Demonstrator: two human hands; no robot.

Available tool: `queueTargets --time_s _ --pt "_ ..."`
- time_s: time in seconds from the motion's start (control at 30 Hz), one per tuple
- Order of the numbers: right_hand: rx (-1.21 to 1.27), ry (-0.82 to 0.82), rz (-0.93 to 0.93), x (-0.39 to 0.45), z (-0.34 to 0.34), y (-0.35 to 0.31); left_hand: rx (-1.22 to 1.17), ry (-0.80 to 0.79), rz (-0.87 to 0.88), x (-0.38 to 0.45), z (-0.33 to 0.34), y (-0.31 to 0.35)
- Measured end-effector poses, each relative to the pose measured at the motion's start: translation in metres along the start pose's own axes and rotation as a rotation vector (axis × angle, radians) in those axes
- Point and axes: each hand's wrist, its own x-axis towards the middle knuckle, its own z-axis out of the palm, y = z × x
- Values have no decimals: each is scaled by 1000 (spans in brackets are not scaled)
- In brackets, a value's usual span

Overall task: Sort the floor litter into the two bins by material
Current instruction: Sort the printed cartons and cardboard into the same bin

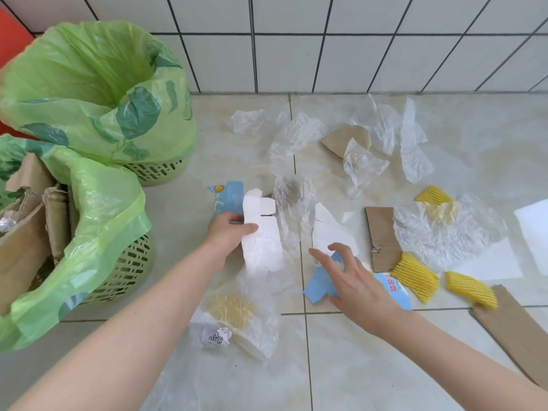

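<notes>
My left hand (226, 232) grips a flattened carton piece (261, 232), white inside and blue outside, just above the floor. My right hand (353, 277) hovers with fingers spread over a second torn blue-and-white carton piece (323, 280). Two green baskets lined with green bags stand at the left: the far bin (98, 93) looks empty, and the near bin (98, 232) holds brown cardboard. Clear plastic wrap (299, 134), brown cardboard scraps (382, 235) and yellow corrugated pieces (415, 277) lie scattered on the tiles.
A white tiled wall (326, 48) closes off the far side. A crumpled plastic bag with a label (234, 324) lies between my arms. A long cardboard strip (516, 330) sits at the right edge, and white paper sheets (533, 229) lie further right.
</notes>
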Motion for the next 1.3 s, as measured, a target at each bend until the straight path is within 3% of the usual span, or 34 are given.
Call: queueTargets --time_s 0.2,0.37,0.47,0.67,0.8,0.97,1.13,1.3 --pt "137 -62 149 2 -9 -3 -60 -36 93 2 -12 12" --pt "279 -101 202 13 -33 5 -51 261 221 29 -36 38" --pt "347 -95 246 30 -51 17 77 356 191 42 -41 41" --pt "245 -150 294 73 -57 38 247 314 11 54 -30 41" --pt "71 -123 240 84 -51 36 490 190 18 53 -25 40" --pt "75 -83 357 89 -37 27 836 220 77 53 -12 31" --pt "232 2 368 93 -31 17 897 233 89 52 -1 39" --pt "225 76 373 89 -25 11 721 259 38 51 -1 37"
